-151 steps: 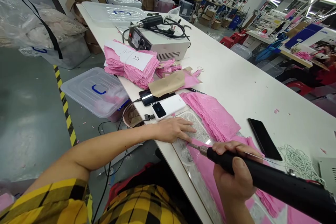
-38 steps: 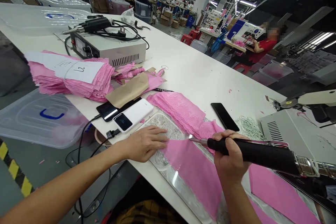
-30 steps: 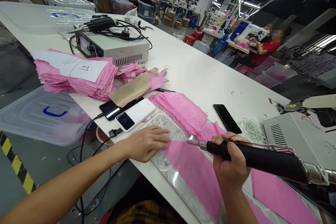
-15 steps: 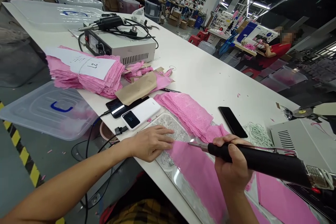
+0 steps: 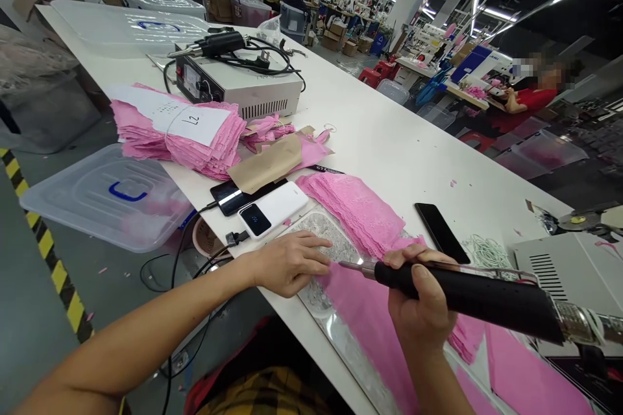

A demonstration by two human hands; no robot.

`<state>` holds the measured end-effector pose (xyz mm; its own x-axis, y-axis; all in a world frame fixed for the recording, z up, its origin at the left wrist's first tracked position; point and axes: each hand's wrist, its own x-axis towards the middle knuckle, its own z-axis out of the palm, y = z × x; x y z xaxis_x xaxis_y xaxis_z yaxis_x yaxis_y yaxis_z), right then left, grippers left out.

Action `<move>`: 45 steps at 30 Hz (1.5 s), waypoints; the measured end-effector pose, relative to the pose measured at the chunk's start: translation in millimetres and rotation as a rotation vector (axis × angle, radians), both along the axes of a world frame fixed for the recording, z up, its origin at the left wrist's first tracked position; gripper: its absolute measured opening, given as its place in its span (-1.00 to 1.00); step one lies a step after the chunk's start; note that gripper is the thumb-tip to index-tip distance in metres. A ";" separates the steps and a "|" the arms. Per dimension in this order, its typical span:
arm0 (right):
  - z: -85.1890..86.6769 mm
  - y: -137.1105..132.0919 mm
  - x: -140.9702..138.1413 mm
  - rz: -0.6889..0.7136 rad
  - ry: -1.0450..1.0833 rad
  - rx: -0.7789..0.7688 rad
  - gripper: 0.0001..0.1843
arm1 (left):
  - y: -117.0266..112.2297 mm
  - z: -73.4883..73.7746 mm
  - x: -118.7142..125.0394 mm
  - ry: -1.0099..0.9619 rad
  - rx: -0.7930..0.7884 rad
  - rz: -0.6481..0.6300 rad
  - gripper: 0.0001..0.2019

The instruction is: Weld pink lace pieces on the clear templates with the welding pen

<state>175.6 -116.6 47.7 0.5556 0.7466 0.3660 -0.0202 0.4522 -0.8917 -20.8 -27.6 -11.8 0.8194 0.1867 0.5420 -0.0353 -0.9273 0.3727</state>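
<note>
My right hand [image 5: 423, 305] is wrapped round the black grip of an ultrasonic welding gun [image 5: 467, 295], whose slim metal tip points left. That tip sits at the upper end of a pink fabric piece [image 5: 367, 324], close to my left fingers; whether it touches the cloth I cannot tell. Palm down, my left hand [image 5: 292, 264] lies with its fingers stretched out at the corner of the fabric. Under both is a clear patterned plate [image 5: 324, 233]. Just beyond it lies a stack of pink lace pieces [image 5: 357, 211].
A white power bank [image 5: 280, 204] with cables and a phone [image 5: 440, 233] lie nearby. Behind are a tied pink bundle [image 5: 195, 142] and a control box [image 5: 257, 91] with another handpiece. Another grey box [image 5: 569, 266] stands right. A person in red [image 5: 530, 100] sits at a sewing machine.
The welding gun's tip has shifted slightly left along the fabric's upper edge, nearer my left fingers. My left hand stays on the same corner. The whole view has shifted a little.
</note>
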 end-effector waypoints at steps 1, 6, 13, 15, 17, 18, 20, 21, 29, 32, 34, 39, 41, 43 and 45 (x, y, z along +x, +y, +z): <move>-0.8 0.4 -0.6 0.003 -0.004 -0.002 -0.86 | 0.1 -0.3 0.0 -0.001 -0.004 -0.001 -0.70; -4.1 -0.5 0.5 0.020 -0.011 -0.015 -0.87 | 0.3 -0.9 0.2 -0.030 0.005 0.002 -0.70; -3.5 -2.6 2.4 0.022 -0.023 0.002 -0.89 | 0.5 0.0 0.6 -0.071 0.020 -0.004 -0.70; -4.1 -0.6 1.1 0.030 -0.034 0.016 -0.89 | 0.8 1.3 0.5 -0.068 0.022 -0.008 -0.70; -3.8 2.1 -0.1 0.042 -0.041 0.029 -0.90 | 1.1 2.8 0.6 -0.067 0.028 0.000 -0.70; -2.9 3.3 -0.1 0.051 -0.040 0.036 -0.90 | 1.3 3.4 0.5 -0.070 0.032 0.006 -0.69; 0.8 3.6 2.9 0.055 -0.023 0.049 -0.90 | 1.8 4.2 -0.1 -0.080 0.039 0.011 -0.68; 3.5 2.1 6.3 0.043 -0.011 0.055 -0.90 | 2.2 4.4 -0.8 -0.085 0.043 0.007 -0.68; 10.1 -44.0 59.1 -0.244 0.021 0.028 -0.89 | 5.9 17.3 4.1 0.023 0.058 0.018 -0.65; 1.9 -57.4 69.5 -0.323 0.024 0.022 -0.90 | -0.8 24.9 27.0 0.161 0.117 -0.032 -0.67; -2.6 -60.9 71.3 -0.345 0.037 0.021 -0.91 | -6.6 26.9 46.6 0.223 0.155 -0.083 -0.68; -5.2 -59.1 68.8 -0.326 0.073 0.048 -0.89 | -12.0 22.4 77.8 0.309 0.141 -0.112 -0.61; -5.1 -57.1 68.2 -0.306 0.088 0.060 -0.88 | -10.5 19.7 78.5 0.339 0.127 -0.115 -0.59; -5.7 -55.6 68.1 -0.289 0.094 0.068 -0.88 | -8.5 17.5 75.5 0.361 0.116 -0.111 -0.58; -6.8 -54.4 68.1 -0.275 0.095 0.069 -0.89 | -7.1 15.9 72.0 0.373 0.106 -0.106 -0.58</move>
